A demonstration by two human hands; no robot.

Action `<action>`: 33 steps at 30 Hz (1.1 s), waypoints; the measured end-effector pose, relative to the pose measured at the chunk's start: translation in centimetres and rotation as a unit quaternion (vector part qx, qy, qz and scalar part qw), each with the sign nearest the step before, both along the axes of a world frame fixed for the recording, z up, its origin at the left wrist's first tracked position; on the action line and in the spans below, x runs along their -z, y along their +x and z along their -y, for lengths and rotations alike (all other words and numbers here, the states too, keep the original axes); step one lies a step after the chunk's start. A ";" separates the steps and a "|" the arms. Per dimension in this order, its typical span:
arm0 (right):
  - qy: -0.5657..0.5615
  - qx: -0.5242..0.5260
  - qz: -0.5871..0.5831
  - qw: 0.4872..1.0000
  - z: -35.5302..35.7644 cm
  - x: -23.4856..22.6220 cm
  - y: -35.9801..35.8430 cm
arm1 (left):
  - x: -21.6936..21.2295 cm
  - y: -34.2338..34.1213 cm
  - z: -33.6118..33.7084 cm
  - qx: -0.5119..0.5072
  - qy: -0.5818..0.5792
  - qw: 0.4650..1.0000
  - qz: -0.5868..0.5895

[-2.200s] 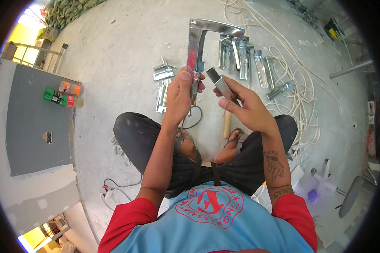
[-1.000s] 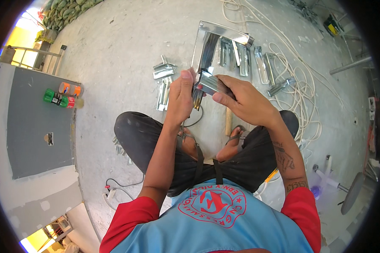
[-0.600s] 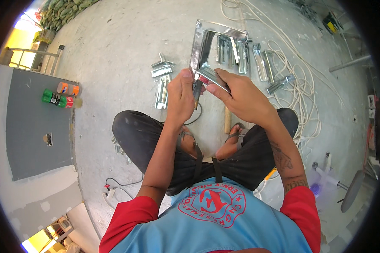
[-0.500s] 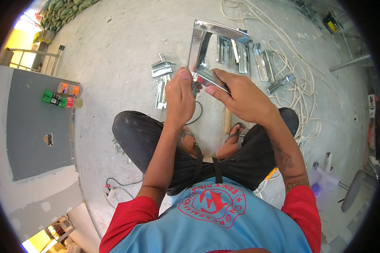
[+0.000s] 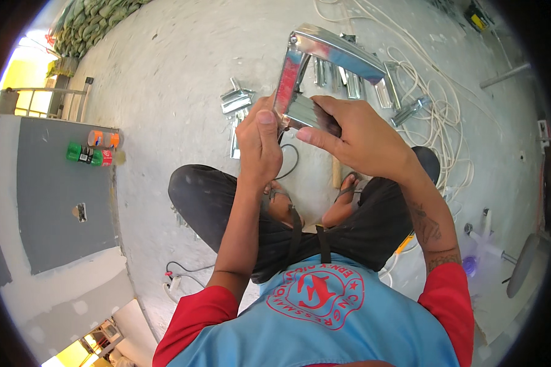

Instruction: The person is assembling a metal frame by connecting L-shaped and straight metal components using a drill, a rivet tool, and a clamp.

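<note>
A shiny metal channel [image 5: 343, 52], bent into an open-sided frame, is held up in front of me over the floor. My left hand [image 5: 258, 144] is closed around its lower left corner, thumb lying along the near side; the other fingers are mostly hidden behind the metal. My right hand [image 5: 364, 134] grips the short lower arm of the channel, thumb below and fingers over the top. The upper arm slopes away to the right, free of both hands. On the floor beyond lie several cut metal channel pieces [image 5: 352, 84], with more metal pieces [image 5: 236, 100] left of my hands.
A tangled pale cable [image 5: 431, 131] spreads over the floor at the right. A wooden handle [image 5: 336, 172] lies by my right foot, near a looped black cord [image 5: 297, 162]. Plastic bottles [image 5: 92, 154] are at the left by a grey panel [image 5: 61, 189]. Stacked sacks [image 5: 95, 27] stand far left.
The bent channel has tilted in my hands, so its upper arm reaches farther right and more of its broad faces shows. Both hands keep their hold; the whole view has shifted slightly.
</note>
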State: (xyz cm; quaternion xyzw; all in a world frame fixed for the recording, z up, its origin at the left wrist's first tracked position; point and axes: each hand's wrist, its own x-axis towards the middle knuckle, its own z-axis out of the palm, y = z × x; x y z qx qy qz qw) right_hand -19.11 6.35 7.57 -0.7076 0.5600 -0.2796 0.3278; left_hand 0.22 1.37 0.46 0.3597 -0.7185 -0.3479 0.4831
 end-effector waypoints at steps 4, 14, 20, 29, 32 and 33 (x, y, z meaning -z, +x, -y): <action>0.005 -0.011 -0.010 1.000 0.3 0.5 -0.4 | 0.1 0.0 -0.1 -0.006 0.012 1.000 0.022; 0.048 -0.026 -0.027 0.998 0.3 0.9 -2.1 | -0.3 -0.6 -0.6 0.026 0.006 0.999 0.045; 0.057 -0.017 0.011 0.998 -0.4 2.7 -2.2 | -0.4 -0.8 -0.6 0.051 0.019 0.996 0.067; -0.047 -0.033 0.234 0.971 -1.1 8.9 -3.2 | -4.8 0.7 -1.0 0.132 0.036 0.985 0.106; -0.035 -0.028 0.230 0.972 -1.8 8.5 -3.3 | -6.2 1.3 -1.2 0.158 0.079 0.979 0.106; -0.045 -0.028 0.247 0.968 -1.9 8.2 -3.1 | -6.6 1.5 -1.2 0.169 0.089 0.976 0.108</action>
